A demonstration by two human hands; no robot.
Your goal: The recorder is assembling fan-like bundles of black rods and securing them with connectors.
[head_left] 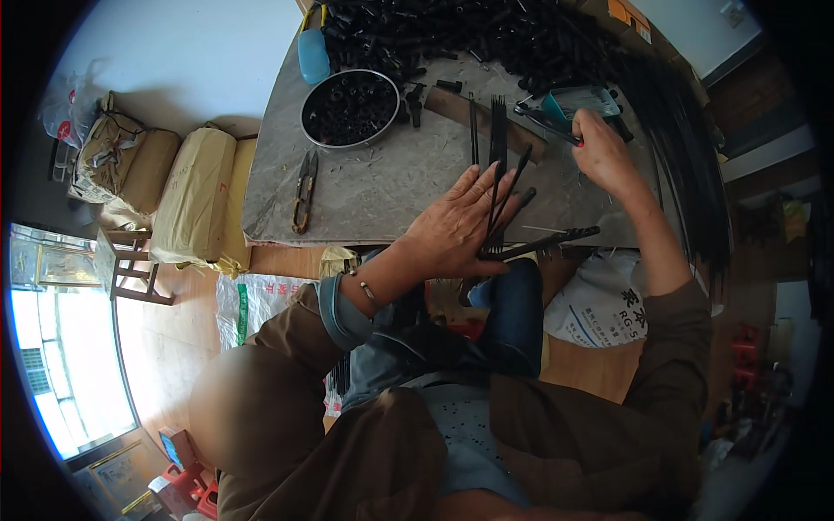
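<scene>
My left hand (460, 213) reaches over the table's near edge, fingers long and close together. Thin black rods (556, 239) fan out from between its thumb and palm, some with thicker ends. Beyond its fingertips more slim black rods (498, 122) lie pointing away, across a flat brownish bar (460, 113). My right hand (601, 154) is closed round a dark plier-like tool (547, 120) with a bit of red near the grip. Its metal end points left, beside a teal tray (582, 100). The fingers hide most of its handle.
A large heap of black tubular parts (434, 30) covers the table's far side. A round metal bowl (351, 108) of black pieces and small snips (304, 193) sit left. Long black strands (686, 156) hang over the right edge. A white sack (599, 304) stands below; wrapped bundles (195, 195) lie left.
</scene>
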